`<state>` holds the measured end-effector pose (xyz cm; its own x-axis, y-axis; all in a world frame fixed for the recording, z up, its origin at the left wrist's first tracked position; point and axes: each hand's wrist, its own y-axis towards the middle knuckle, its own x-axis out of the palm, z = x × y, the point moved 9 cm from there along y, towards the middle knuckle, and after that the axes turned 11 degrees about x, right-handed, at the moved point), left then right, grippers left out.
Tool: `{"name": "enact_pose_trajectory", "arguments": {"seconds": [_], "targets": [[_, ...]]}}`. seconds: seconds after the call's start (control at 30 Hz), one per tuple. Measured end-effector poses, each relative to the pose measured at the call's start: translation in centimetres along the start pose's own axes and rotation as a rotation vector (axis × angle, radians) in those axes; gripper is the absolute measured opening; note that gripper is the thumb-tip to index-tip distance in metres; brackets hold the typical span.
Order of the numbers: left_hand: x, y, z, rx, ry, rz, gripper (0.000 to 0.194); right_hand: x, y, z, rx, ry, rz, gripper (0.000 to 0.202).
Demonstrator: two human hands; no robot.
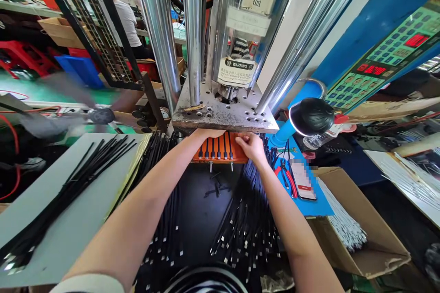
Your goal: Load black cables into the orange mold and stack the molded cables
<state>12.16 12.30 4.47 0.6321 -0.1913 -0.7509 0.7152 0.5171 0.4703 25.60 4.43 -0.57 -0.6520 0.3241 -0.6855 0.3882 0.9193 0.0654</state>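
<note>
An orange mould lies under the steel plate of an upright press, with several black cables side by side in its slots. My left hand reaches in at the mould's left side; its fingers are mostly hidden beneath the press plate. On the mould's right edge, my right hand is closed, with thumb and bent fingers against it. Two metal pins stick out of the mould's front. Loose black cables with metal plug ends hang in a bundle below my right hand, and another bundle lies beside my left forearm.
The press plate sits low over my hands, between chrome columns. Small black scraps lie on the black table. Red-handled pliers and a phone rest at right, near a cardboard box of white cables. A fan spins at left.
</note>
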Motion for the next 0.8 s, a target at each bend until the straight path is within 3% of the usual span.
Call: {"name": "enact_pose_trajectory", "arguments": {"seconds": [0.1,0.2,0.3,0.37,0.5,0.63,0.73,0.8], "targets": [[-1.3,-4.8,-1.2,-0.093,0.079,-0.042,0.039,-3.6,-1.7,5.3,0.087,0.065,0.119,0.033],[-4.2,-11.7,-4.4,-0.322,0.358,-0.081,0.044,-5.5,-3.7,10.0,0.199,-0.164,0.128,0.033],[-6.6,-18.1,-8.5,-0.650,0.647,-0.216,0.053,-4.3,-5.0,11.6,0.287,-0.413,0.003,0.035],[-6.7,-20.5,-10.7,-0.768,0.642,-0.301,0.051,-2.8,-5.2,11.3,0.323,-0.512,-0.050,0.036],[-6.8,-21.2,-12.9,-0.808,0.550,-0.299,0.042,-1.5,-4.7,10.3,0.400,-0.505,-0.005,0.026],[-8.2,-21.1,-13.2,-0.812,0.354,-0.093,0.030,-2.6,-4.8,10.7,0.413,-0.357,0.012,0.021],[-8.4,-20.9,-11.3,-0.758,0.059,0.027,0.034,-3.7,-6.1,10.3,0.376,-0.219,-0.004,0.024],[-7.8,-19.9,-8.1,-0.650,-0.187,0.043,0.038,-3.7,-7.6,9.1,0.336,0.017,-0.072,0.023]]}}
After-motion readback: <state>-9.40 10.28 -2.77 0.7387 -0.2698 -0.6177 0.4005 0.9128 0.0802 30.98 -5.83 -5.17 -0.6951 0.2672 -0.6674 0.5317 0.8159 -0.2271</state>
